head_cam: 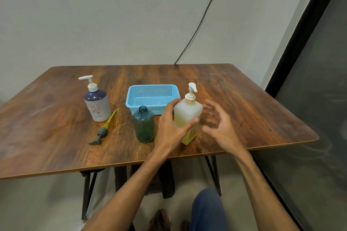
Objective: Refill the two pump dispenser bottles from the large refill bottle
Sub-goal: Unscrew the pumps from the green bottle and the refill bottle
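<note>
Refill bottle (187,118), square, frosted and partly full of yellow liquid, stands near the front of my worktop (244,99) with its white pump on; my left hand (173,127) wraps it, thumb across the front. My right hand (219,125) hovers just beside it, fingers spread and blurred, touching nothing. The blue basket (152,97) sits behind. The purple-and-white pump bottle (97,102) stands well left. The teal bottle (144,124) stands uncapped beside my left hand, its pump (104,130) lying on the worktop.
</note>
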Demonstrator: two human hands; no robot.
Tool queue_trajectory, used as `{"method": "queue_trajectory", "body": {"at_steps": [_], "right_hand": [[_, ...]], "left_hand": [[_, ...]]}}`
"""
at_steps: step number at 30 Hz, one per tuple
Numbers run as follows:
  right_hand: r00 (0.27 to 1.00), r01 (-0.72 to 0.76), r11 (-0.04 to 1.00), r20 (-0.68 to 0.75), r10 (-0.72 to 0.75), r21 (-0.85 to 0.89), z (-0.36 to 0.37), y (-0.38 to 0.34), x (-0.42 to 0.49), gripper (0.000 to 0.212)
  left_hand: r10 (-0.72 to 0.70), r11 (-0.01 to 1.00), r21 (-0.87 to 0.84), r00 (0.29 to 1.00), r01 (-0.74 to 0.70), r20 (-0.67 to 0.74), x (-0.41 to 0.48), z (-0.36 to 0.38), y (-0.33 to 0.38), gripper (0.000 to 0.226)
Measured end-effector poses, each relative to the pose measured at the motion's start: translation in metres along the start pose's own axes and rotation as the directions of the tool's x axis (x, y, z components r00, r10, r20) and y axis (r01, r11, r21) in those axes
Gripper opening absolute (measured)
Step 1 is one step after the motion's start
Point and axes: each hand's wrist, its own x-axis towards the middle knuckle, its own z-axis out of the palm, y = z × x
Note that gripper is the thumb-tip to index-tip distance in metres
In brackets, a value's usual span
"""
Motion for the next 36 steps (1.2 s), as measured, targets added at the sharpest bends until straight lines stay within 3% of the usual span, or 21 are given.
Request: {"method": "queue_trajectory", "body": {"at_steps": [6,16,23,28,32,36], "right_hand": [[0.992,0.109,0.994,-0.066,-0.109,-0.004,0.0,-0.034,0.014,0.055],[0.954,0.109,0.982,-0.263,-0.147,-0.154,0.03,-0.048,0.039,0.031],[0.98,0.113,0.985,-0.15,-0.132,-0.13,0.028,-0.048,0.044,0.025],[0.996,0.085,0.996,-0.021,-0.086,-0.02,0.018,-0.049,0.043,0.037],[0.98,0.09,0.996,-0.176,-0.093,-0.023,0.026,-0.05,0.04,0.047],[0.959,0.103,0.995,-0.266,-0.099,0.003,0.033,-0.048,0.042,0.035]], "left_hand": [[0.007,1.0,-0.012,1.0,-0.008,-0.015,-0.001,0.002,-0.001,0.077],[0.007,0.998,-0.066,1.0,-0.009,-0.029,-0.003,0.002,-0.003,0.076],[0.006,0.999,-0.049,0.999,-0.008,-0.054,-0.002,0.004,-0.006,0.081],[-0.002,0.999,-0.036,0.999,0.0,-0.052,-0.002,0.003,-0.004,0.081],[-0.003,0.999,-0.051,0.999,0.001,-0.054,-0.003,0.004,-0.005,0.081],[0.003,0.999,-0.052,0.998,-0.006,-0.055,-0.003,0.003,-0.006,0.078]]}}
